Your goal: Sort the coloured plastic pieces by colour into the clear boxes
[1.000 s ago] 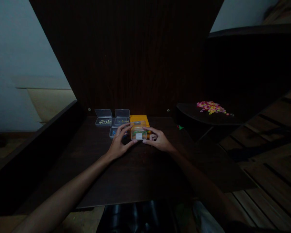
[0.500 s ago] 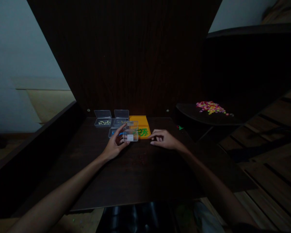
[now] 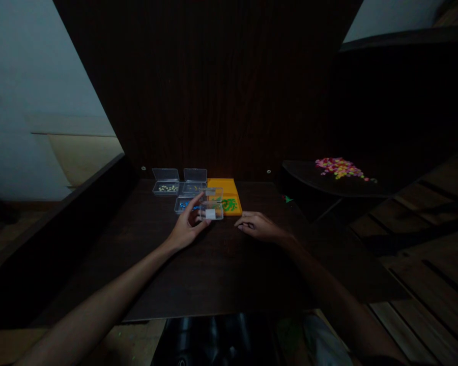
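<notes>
My left hand [image 3: 186, 227] grips a small clear plastic box [image 3: 217, 213] with its lid raised. A white patch shows on the box, and its other contents are too dim to make out. Behind it stands an open yellow box [image 3: 239, 209] with small green pieces [image 3: 229, 205] inside. My right hand [image 3: 260, 226] is closed just in front of the yellow box's right corner, fingertips pinched together. Whether something tiny is between them, I cannot tell. Left of the held box, partly behind my left hand, lies a clear box with blue pieces [image 3: 183, 205].
At the back left, two open clear boxes hold pale pieces [image 3: 167, 188] and a few yellowish bits [image 3: 197, 188]. A heap of pink, red and yellow pieces [image 3: 339, 168] lies on the curved side shelf [image 3: 305, 175]. A small green and red thing [image 3: 287, 199] lies near that shelf.
The view has shifted a little. My right hand has drawn back slightly from the yellow box's front edge, its fingers closer together. My left hand still holds the clear box.
</notes>
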The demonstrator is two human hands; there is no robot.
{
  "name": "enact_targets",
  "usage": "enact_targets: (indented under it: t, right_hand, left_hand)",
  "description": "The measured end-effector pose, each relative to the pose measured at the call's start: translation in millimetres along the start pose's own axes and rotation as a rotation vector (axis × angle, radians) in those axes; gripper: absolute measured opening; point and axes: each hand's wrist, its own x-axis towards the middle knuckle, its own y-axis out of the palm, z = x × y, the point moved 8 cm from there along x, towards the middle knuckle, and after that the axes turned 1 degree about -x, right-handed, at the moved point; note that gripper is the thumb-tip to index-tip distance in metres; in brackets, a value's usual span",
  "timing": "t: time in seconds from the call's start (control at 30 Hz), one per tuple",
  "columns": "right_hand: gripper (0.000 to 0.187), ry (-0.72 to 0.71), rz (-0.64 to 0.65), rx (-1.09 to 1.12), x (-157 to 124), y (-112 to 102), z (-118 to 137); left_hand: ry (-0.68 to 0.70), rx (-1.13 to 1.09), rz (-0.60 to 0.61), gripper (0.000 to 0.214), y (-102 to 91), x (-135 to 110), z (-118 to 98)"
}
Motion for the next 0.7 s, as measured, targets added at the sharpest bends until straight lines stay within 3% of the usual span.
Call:
enact_targets:
  t: [0.7]
  right_hand:
    - [0.014, 0.021, -0.005, -0.037, 4.7, 6.0, 0.5]
  left_hand:
    - [0.089, 0.034, -0.060, 0.075, -8.4, 3.2, -4.8]
